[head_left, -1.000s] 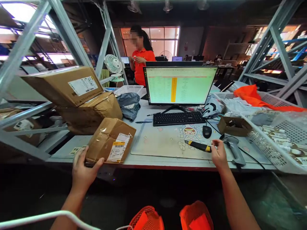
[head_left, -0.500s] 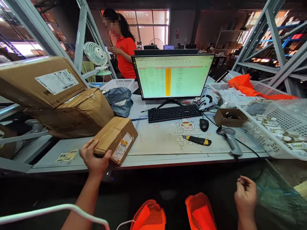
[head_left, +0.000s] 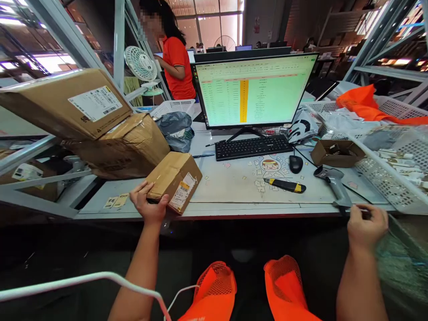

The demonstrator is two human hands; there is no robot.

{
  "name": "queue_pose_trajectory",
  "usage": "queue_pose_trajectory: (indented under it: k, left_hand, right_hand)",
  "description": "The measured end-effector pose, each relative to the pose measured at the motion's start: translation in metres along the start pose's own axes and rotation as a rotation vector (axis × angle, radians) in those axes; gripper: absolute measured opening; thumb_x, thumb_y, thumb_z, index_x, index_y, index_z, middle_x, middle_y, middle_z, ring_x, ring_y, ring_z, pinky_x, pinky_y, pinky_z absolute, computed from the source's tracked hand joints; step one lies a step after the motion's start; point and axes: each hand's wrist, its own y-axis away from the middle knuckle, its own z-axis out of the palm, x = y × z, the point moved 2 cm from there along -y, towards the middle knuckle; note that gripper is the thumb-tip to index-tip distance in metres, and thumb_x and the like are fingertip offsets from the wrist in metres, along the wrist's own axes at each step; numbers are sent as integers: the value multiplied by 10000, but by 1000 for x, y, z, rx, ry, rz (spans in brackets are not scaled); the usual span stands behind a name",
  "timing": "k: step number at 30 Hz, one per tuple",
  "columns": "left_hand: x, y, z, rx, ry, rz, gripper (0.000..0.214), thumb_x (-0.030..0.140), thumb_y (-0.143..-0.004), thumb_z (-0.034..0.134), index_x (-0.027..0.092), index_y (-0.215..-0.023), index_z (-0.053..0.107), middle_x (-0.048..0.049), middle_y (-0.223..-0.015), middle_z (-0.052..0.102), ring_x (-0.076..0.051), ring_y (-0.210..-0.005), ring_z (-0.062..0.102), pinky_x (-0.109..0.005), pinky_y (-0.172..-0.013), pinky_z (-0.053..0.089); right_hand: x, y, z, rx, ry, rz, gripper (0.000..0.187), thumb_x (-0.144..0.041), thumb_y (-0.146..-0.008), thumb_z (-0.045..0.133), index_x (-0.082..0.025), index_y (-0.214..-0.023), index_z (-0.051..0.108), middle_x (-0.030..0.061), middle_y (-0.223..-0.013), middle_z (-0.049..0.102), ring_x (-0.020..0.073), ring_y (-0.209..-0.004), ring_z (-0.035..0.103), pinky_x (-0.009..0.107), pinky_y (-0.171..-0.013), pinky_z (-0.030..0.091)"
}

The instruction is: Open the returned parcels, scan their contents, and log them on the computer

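Note:
My left hand (head_left: 149,205) is closed on the near corner of a small taped cardboard parcel (head_left: 174,180) with a barcode label, resting at the front edge of the grey table (head_left: 234,209). My right hand (head_left: 366,227) hovers with curled fingers below the table's right front edge, just under the handle of a grey barcode scanner (head_left: 334,185); what its fingers pinch is hidden. A yellow-and-black utility knife (head_left: 284,185) lies on the desk mat between the hands.
Two big cardboard boxes (head_left: 100,129) are piled at the left. Monitor (head_left: 254,91), keyboard (head_left: 252,147) and mouse (head_left: 296,164) stand behind the mat. White baskets (head_left: 384,178) and a small open box (head_left: 336,154) fill the right. A person in a red shirt (head_left: 175,53) stands behind.
My right hand left the knife on the mat, dropped below the table, then rose to the edge by the scanner. My left hand kept its hold on the parcel.

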Motion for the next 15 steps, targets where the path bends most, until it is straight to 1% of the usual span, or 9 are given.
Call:
queue_pose_trajectory:
  k: [3,5,6,8,10,11,13,14,15]
  left_hand:
    - [2,3,-1,-23,-18,-33,635,717,-802,577,195,-1164,570,-192,-1284,564,-384,-1307,556,-593,-1163,432]
    - [4,4,-3,-30,-20,-45,635,717,-808,581,195,-1169,571,-191,-1292,565,-378,-1315,558,-586,-1164,436]
    - [6,3,-4,-26,-13,-43,628,709,-810,593,195,-1170,573,-190,-1291,566,-376,-1311,562,-584,-1164,437]
    - [8,2,-6,-10,12,-27,612,685,-809,624,193,-1170,579,-187,-1285,567,-375,-1297,569,-580,-1162,439]
    - [8,1,-8,-1,37,-14,600,668,-805,647,194,-1168,585,-185,-1274,572,-382,-1285,574,-584,-1162,437]
    - [9,1,-9,-1,47,-13,595,663,-801,654,195,-1164,589,-185,-1269,576,-390,-1281,574,-593,-1163,434]
    - [9,3,-15,-18,53,-22,576,652,-799,665,208,-1160,599,-180,-1267,587,-410,-1285,569,-616,-1164,425]
    - [10,5,-18,-22,50,-27,569,650,-797,673,223,-1166,604,-171,-1275,593,-419,-1292,566,-630,-1169,416]
    - [12,6,-22,-10,46,-34,571,657,-791,682,242,-1178,611,-158,-1294,596,-431,-1313,552,-647,-1183,396]
  right_hand:
    - [10,-28,11,-36,-31,-59,139,-382,-770,657,-256,-771,600,109,-783,609,284,-809,575,458,-784,481]
    - [23,-40,19,-64,1,-56,174,-392,-762,685,-261,-770,570,118,-807,605,285,-830,570,472,-835,464]
    - [31,-46,23,-83,40,-29,206,-382,-744,717,-265,-772,550,126,-826,605,294,-864,572,478,-853,448]
    - [46,-59,35,-158,146,76,324,-358,-685,808,-270,-792,515,156,-896,623,323,-961,570,489,-872,409]
    - [54,-72,51,-299,240,254,481,-365,-591,911,-275,-794,484,191,-962,646,338,-1000,561,492,-852,378]
    - [53,-78,58,-387,269,352,533,-387,-551,941,-276,-777,472,206,-974,653,334,-981,563,492,-836,366]
    - [38,-86,68,-549,282,495,539,-428,-537,942,-271,-718,459,217,-938,658,311,-918,581,487,-808,355]
    - [26,-89,70,-609,272,525,507,-439,-557,924,-260,-684,467,216,-912,659,298,-893,594,480,-802,357]
    - [12,-91,71,-652,246,502,438,-436,-618,884,-235,-669,498,217,-904,663,288,-894,611,465,-803,366]
